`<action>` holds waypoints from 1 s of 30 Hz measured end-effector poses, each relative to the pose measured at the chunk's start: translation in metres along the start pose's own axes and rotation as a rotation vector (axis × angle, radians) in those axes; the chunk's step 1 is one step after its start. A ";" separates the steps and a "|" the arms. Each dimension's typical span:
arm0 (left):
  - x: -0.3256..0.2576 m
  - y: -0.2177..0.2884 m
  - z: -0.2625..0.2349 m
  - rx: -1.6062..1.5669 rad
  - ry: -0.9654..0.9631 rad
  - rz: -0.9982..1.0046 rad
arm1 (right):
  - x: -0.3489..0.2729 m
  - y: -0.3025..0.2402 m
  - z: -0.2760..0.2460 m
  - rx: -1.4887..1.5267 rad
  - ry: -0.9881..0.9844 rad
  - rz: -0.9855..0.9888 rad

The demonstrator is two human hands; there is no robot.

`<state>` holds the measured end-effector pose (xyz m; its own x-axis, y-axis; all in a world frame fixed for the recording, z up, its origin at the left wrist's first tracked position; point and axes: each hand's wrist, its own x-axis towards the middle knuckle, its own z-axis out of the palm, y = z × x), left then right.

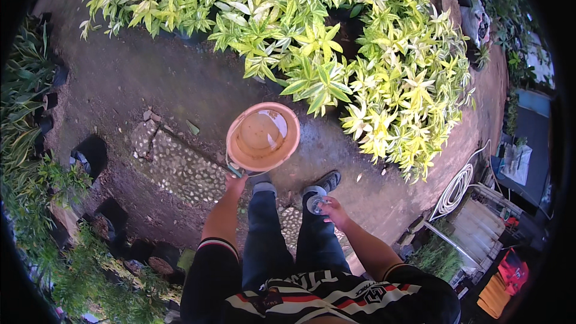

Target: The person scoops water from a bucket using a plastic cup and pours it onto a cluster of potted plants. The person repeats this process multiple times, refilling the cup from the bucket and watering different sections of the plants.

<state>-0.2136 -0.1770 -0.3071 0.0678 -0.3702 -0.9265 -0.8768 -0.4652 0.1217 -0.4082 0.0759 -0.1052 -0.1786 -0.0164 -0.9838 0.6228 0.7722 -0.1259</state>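
Clock positions are taken from the centre of the head view, inspected left to right. At 9 o'clock, by the rim, I note long-leaved green plants [23, 108], and inward from them a black plant bag [93, 151]. Between 8 and 9 o'clock a pebble-set slab [186, 171] lies in the dark ground. At 8 o'clock my left hand [235, 183] is closed around the green grip [233, 170] of a thin handle. That handle belongs to the orange-brown bucket [259, 133], which sits just off centre toward 9 o'clock, mouth facing up; a bright reflection and dark specks show inside it. At 5 o'clock a clear cup [313, 205] is found in front of my right leg, gripped at its side by the fingers of my right hand [333, 212]; its contents cannot be made out. Yellow-green striped foliage [414, 87] spans 11 to 2 o'clock. Between 3 and 4 o'clock lies a coiled pale hose [454, 193]. At 4 o'clock, near the rim, I record red cloth [512, 271] beside orange cloth [494, 296].
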 end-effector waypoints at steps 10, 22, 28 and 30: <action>0.024 0.022 0.001 -0.557 -0.185 -0.186 | 0.026 0.020 -0.002 -0.068 0.003 0.016; -0.030 0.029 0.038 -1.352 -0.462 -0.063 | 0.042 0.007 0.019 0.282 -0.048 0.029; -0.076 0.099 0.046 -1.322 -0.773 0.198 | 0.057 0.003 0.026 0.608 -0.115 -0.056; -0.085 0.113 0.051 -1.395 -0.783 0.152 | 0.063 -0.004 0.027 0.676 -0.123 -0.068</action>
<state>-0.3431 -0.1571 -0.2329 -0.6079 -0.2004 -0.7683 0.2748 -0.9609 0.0332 -0.4012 0.0550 -0.1699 -0.1716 -0.1532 -0.9732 0.9586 0.2018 -0.2008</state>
